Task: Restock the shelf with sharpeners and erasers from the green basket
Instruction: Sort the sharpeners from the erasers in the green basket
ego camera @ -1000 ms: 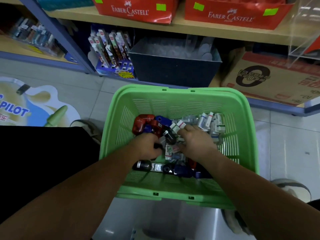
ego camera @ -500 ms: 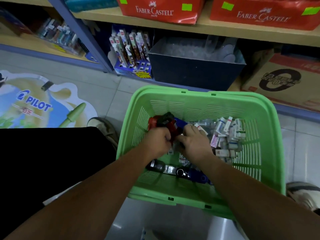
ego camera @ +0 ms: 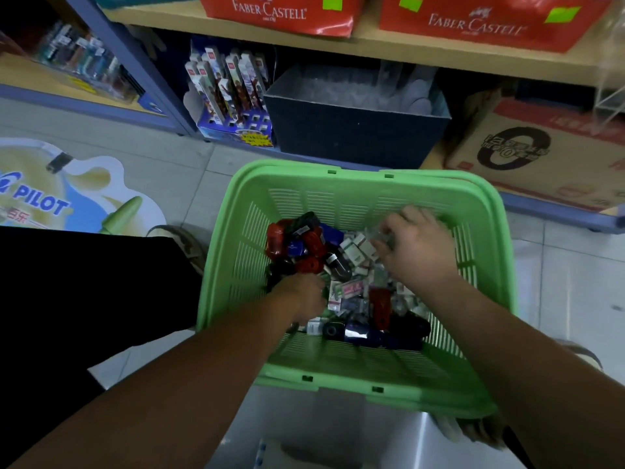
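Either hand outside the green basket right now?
No, the left hand and the right hand are both down inside the green basket, among the sharpeners and erasers.

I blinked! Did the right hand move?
Yes. In the green basket, the right hand moved from the middle toward the far right corner.

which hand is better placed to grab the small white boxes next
Right, probably. The right hand is at the small white boxes toward the green basket's far side; the left hand sits nearer, among the red and dark sharpeners.
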The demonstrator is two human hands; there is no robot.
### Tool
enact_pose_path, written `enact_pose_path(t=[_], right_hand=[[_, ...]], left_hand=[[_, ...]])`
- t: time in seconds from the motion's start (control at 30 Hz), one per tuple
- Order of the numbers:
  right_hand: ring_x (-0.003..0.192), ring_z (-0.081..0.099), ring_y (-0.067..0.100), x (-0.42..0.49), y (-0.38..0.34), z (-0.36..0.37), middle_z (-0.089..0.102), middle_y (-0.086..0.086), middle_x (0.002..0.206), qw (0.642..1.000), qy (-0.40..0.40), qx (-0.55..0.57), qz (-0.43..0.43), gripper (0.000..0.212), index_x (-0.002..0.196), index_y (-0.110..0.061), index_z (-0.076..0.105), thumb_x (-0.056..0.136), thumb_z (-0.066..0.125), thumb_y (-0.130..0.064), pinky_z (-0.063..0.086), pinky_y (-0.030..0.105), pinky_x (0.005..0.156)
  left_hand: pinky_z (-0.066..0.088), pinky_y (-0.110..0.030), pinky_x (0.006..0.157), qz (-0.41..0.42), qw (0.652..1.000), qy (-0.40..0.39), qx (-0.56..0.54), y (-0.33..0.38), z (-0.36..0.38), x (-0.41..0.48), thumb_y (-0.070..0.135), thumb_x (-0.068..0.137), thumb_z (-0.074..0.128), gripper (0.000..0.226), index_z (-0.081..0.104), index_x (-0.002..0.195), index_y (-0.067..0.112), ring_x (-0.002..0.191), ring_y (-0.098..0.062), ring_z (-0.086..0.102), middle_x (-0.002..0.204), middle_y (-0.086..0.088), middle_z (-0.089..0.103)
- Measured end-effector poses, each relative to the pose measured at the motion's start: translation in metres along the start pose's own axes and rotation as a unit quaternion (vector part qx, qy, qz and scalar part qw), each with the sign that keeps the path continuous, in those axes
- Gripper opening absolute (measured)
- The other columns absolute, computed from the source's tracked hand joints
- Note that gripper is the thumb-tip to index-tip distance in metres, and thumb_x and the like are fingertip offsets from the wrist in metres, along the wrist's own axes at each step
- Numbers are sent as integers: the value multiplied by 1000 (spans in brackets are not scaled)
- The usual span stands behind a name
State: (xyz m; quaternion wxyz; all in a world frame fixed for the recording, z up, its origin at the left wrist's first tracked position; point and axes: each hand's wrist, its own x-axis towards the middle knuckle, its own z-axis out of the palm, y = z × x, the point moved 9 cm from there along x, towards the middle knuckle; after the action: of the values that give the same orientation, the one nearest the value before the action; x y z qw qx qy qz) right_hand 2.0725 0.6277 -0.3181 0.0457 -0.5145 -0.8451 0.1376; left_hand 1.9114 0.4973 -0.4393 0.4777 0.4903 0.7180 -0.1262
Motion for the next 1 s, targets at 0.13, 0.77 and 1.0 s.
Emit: enact_pose_path(t=[0.13,0.77,1.0], right_hand=[[98,61,35,-6,18,3,64,14,104,997,29,-53,44,26,105,-8,71,86,80,-23,50,43,81],[97,65,37,-11,-36,57,66,14,100,997,-44,5,-60,37,105,-6,73,79,88,-27,60,45,65],[104,62,33,-15,-39,49,66,8,99,989,-19,-80,-123,36,98,-9,77,80,86,-39,36,57,114]], left_hand=[[64,-38,77,26,997,-45,-63,-3,5,-3,24,102,63,62,38,156,37,76,-19,75,165,-17,30],[55,-32,100,-82,924,66,-369,-30,10,0,-5,90,70,55,59,142,9,114,-22,65,134,-10,66],[40,-48,119,-8,957,-13,-291,-8,24,-8,37,84,85,81,42,153,34,133,-22,53,151,-3,51]])
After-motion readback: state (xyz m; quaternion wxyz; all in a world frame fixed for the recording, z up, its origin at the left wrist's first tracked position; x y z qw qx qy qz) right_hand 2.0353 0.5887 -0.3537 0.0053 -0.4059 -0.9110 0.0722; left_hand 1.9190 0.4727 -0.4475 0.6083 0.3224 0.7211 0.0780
